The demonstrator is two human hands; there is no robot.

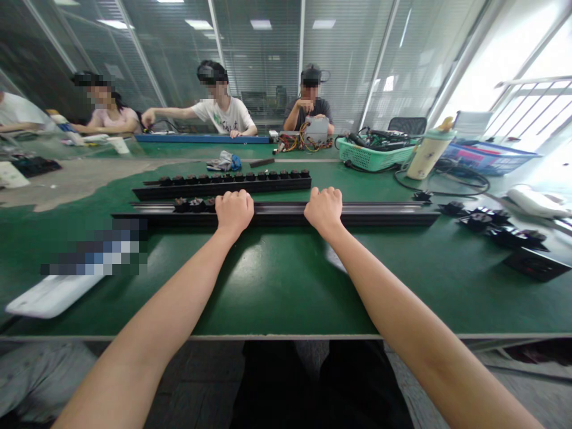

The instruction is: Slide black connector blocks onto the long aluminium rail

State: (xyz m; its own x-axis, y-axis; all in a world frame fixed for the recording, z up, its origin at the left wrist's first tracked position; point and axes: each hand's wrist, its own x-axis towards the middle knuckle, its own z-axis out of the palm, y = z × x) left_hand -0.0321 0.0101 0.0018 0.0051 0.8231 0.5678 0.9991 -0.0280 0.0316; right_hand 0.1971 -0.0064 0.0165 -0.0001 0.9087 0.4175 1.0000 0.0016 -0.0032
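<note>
Fisted left hand (234, 210) and right hand (325, 207) grip the long black rail (379, 213), fingertips hidden.

The near rail (379, 213) is lying across the table (286, 286), the far rail (223, 186) behind it, loose sockets (491, 226) to its right.

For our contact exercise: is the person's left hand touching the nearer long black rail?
Touching. The head view shows the left hand closed into a fist over the nearer long black rail, resting on its top edge with no gap.
</note>
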